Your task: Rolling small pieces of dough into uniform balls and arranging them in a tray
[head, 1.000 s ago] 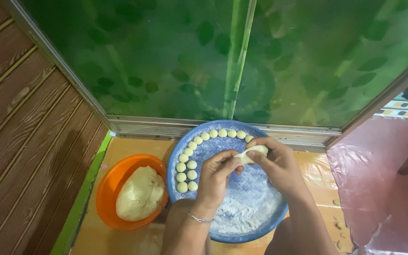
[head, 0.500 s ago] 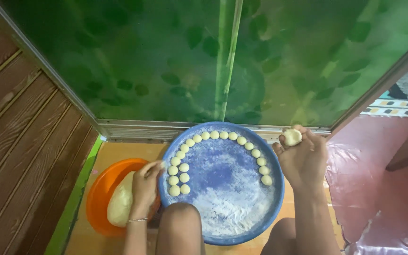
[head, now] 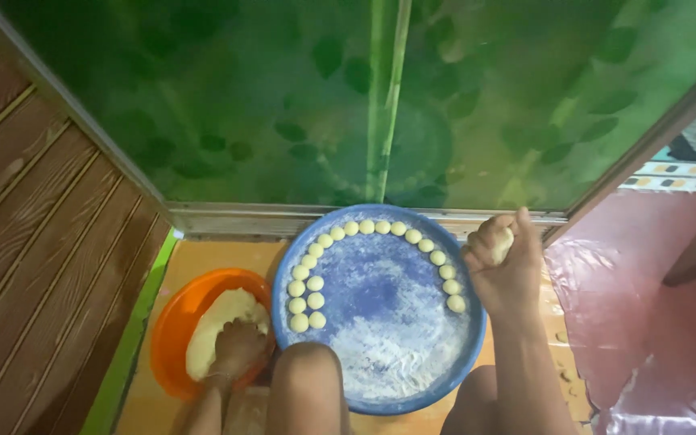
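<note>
A round blue tray (head: 380,354) dusted with flour lies on the floor in front of me. Several small dough balls (head: 378,227) line its far rim in an arc. My right hand (head: 503,266) hovers over the tray's right edge, closed around one dough ball (head: 503,244). My left hand (head: 237,348) reaches into an orange bowl (head: 172,326) to the left of the tray and presses on the pale lump of dough (head: 217,322) inside it. My knee (head: 308,387) covers the tray's near left rim.
A green leaf-patterned glass door (head: 364,105) with a metal sill (head: 283,219) stands just behind the tray. Wooden planks (head: 34,242) run along the left. A reddish plastic sheet (head: 646,322) covers the floor on the right.
My hands separated from the middle of the tray. The left hand moved into the orange bowl onto the dough, and the right hand carried a ball to the tray's right rim.
</note>
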